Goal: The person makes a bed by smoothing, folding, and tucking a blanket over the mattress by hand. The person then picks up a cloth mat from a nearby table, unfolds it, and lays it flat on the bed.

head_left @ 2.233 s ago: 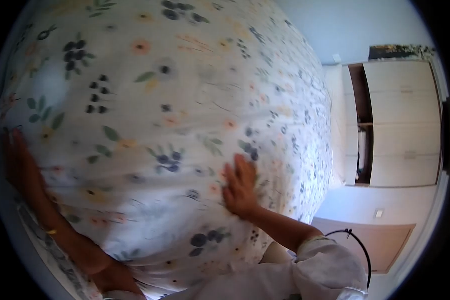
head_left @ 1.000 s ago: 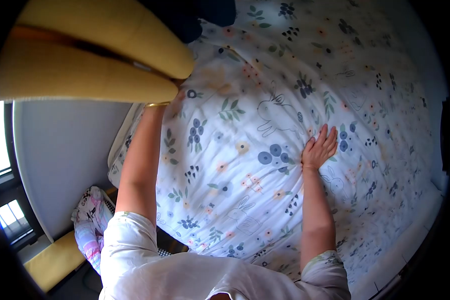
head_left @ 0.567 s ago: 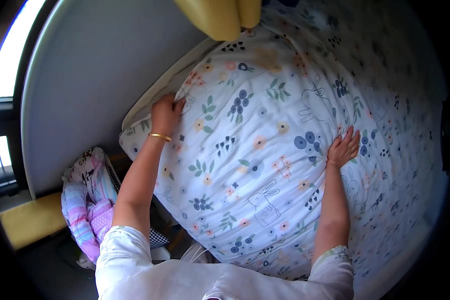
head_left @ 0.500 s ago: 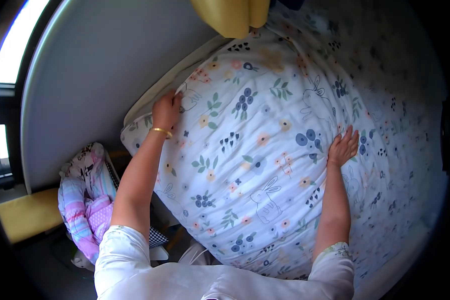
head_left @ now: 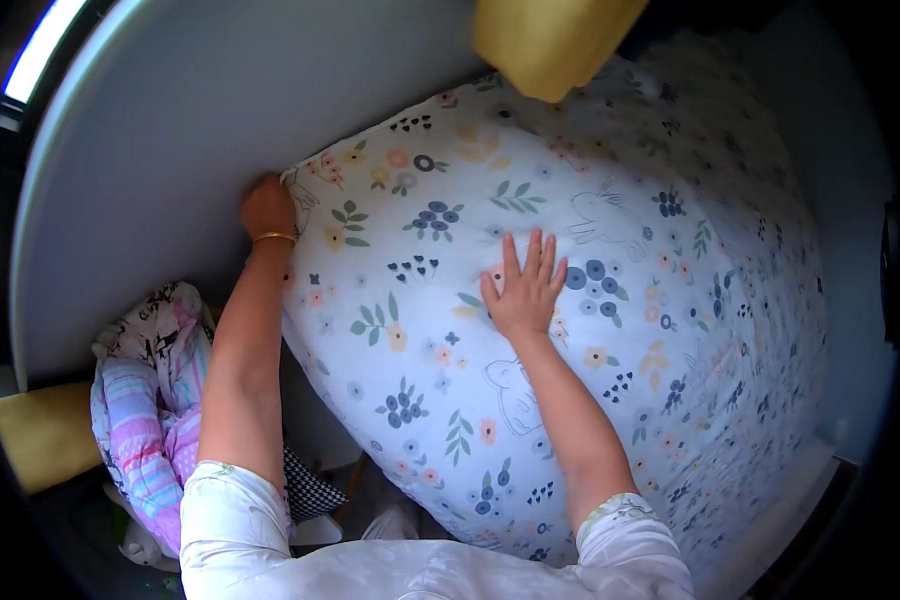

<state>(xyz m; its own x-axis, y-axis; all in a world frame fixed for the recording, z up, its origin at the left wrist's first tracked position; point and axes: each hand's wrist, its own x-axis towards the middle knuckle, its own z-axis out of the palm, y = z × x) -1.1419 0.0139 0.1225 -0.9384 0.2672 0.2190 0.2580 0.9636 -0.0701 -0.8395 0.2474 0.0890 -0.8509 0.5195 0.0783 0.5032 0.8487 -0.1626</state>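
A white bed sheet point(head_left: 440, 330) printed with rabbits, flowers and berries is spread over the bed. At its left edge, close against the wall, my left hand point(head_left: 270, 208) is closed on the sheet's border, a gold bangle on the wrist. The fingertips are hidden. My right hand point(head_left: 525, 290) lies flat near the middle of the sheet, palm down with fingers spread, pressing on the cloth and holding nothing.
A grey wall panel point(head_left: 270, 80) runs along the bed's left side. A yellow object point(head_left: 555, 45) hangs over the far edge. On the left, bundled colourful bedding point(head_left: 150, 400) lies beside a yellow surface point(head_left: 45, 435). A checked cloth point(head_left: 310, 485) is close to my left sleeve.
My left hand has moved left with the sheet's edge, toward the wall. My right hand has slid left to the middle. The sheet looks smoother and tauter on the left.
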